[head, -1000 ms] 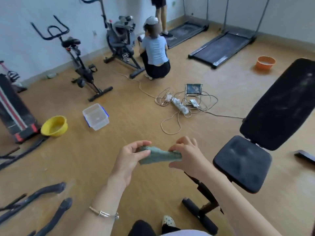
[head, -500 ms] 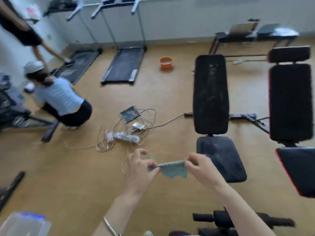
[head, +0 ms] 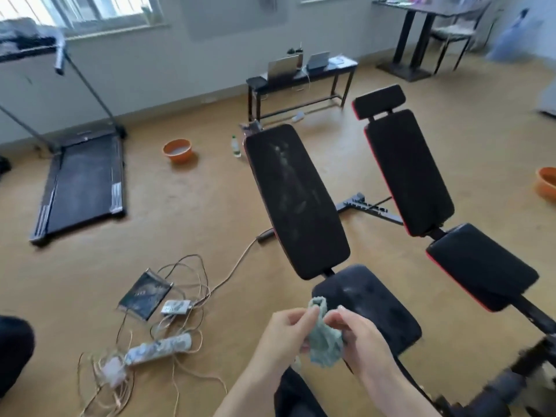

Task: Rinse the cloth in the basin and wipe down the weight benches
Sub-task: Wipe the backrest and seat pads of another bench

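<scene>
Cloth (head: 325, 344) bunched between both hands' fingers (head: 304, 316).

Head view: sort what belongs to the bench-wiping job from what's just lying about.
Job: cloth, gripped by left hand and right hand; near bench; far bench; orange basin; second basin at right edge.
Lying about: power strip, dark tablet, treadmill, bottle, laptop.

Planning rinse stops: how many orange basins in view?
2. One orange basin on the floor right of the treadmill; a second basin cut by the right edge. Others may be hidden.
</scene>
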